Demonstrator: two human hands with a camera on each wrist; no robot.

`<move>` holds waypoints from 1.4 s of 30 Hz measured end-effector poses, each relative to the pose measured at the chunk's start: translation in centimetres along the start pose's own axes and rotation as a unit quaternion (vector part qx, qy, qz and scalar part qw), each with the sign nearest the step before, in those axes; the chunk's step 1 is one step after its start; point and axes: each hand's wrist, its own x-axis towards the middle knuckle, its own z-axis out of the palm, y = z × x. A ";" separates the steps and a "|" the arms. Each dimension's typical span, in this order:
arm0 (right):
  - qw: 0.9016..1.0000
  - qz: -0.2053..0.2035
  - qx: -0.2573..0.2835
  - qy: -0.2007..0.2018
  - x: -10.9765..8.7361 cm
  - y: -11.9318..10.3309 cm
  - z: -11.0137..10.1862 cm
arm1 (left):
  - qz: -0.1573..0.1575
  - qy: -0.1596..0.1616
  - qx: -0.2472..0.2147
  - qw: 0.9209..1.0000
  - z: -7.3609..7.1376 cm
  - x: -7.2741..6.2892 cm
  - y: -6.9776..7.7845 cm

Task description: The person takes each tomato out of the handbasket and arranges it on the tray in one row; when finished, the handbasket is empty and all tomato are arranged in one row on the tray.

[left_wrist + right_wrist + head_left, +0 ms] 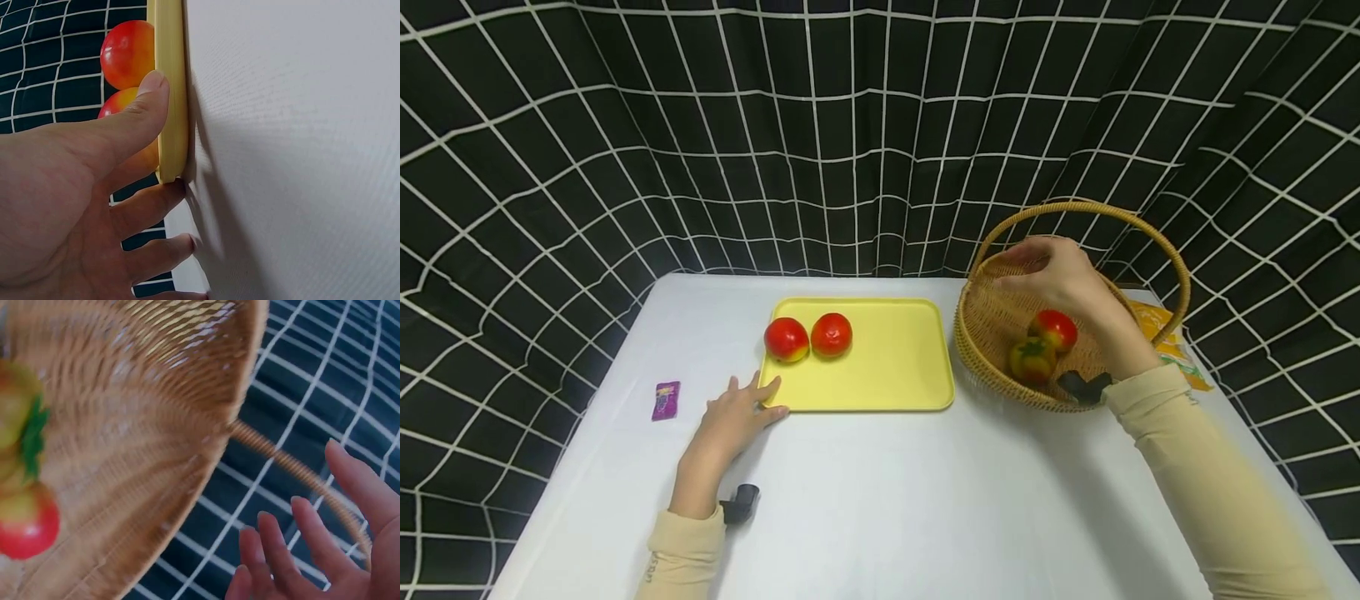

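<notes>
My left hand (733, 421) rests at the near left corner of a yellow tray (880, 375), fingers spread. In the left wrist view its thumb touches the tray's rim and the forefinger meets the corner. On the tray's left side sit a red-yellow fruit (786, 340) and a red fruit (831, 335), side by side. Holding nothing, my right hand (1060, 271) hovers over a wicker basket (988, 333), beneath its arched handle. Inside the basket lie a red fruit (1054, 330) and a yellowish-green tomato (1032, 361) with a green leafy top, also seen in the right wrist view.
A small purple packet (666, 401) lies left of the tray on the white table (880, 500). Behind the basket, at the right, is an orange packet (1157, 325), partly hidden. Black cloth with a white grid (850, 150) surrounds the table.
</notes>
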 end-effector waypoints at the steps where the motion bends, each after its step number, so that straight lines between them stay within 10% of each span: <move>1: 1.000 -0.001 -0.003 -0.003 0.2 0.5 -0.2 | 0.000 0.001 -0.001 1.000 0.0 0.0 0.0; 19: 0.992 0.033 0.012 -0.125 3.1 9.2 -1.5 | -0.005 0.001 0.006 1.000 0.3 0.1 0.0; 31: 0.974 0.075 -0.039 -0.211 2.7 11.1 -0.9 | -0.003 0.004 0.014 1.000 0.3 0.1 0.0; 42: 0.969 0.124 -0.033 -0.211 2.3 11.9 -0.5 | -0.007 0.000 0.013 1.000 0.2 -0.1 0.2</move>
